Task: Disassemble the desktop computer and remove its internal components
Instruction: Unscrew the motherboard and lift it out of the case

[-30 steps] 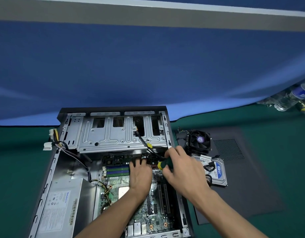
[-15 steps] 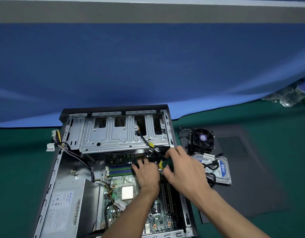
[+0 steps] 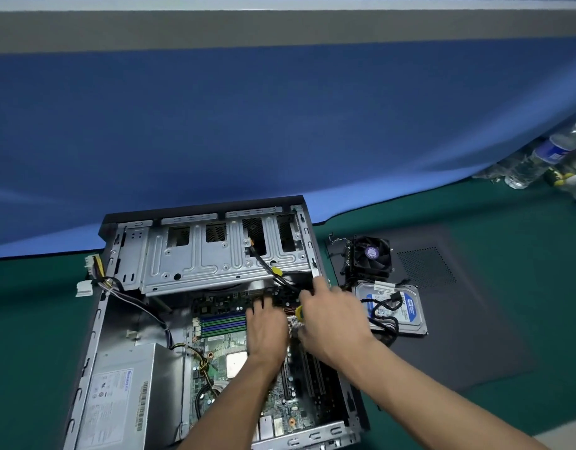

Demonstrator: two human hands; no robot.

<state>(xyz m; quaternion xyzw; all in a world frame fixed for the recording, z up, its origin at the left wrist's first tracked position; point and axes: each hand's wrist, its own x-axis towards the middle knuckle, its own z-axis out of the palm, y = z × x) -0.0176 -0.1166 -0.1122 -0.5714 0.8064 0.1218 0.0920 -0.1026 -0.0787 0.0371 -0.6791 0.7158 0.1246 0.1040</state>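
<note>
The desktop computer (image 3: 169,319) lies open on its side on the green table (image 3: 36,319), near the far edge, with its open face upward. Inside it, the motherboard (image 3: 234,352) sits in the right half, the grey power supply (image 3: 127,394) fills the near left corner, and the metal drive cage (image 3: 215,254) spans the far end.

The left hand (image 3: 267,329) rests on the board beside the blue memory slots (image 3: 223,324), with its fingers straight and slightly apart, pointing toward the cage. The right hand (image 3: 332,319) is curled around a screwdriver (image 3: 299,313), of which only a yellow part of the handle shows; the index finger reaches to the right wall of the case. The tip is hidden, so I cannot tell which screw it meets.

On the dark side panel (image 3: 475,319) to the right lie the cooler fan (image 3: 371,254) and the hard drive (image 3: 406,306), touching each other.

I judge the motherboard to be light, thin, and a little flexible, and also fragile. It is better to take it by its bare edges, not by the slots or the small parts, and to lift it flat. The power supply looks heavy and stiff; both hands around its metal box should be safe. The cables are soft and may catch.
</note>
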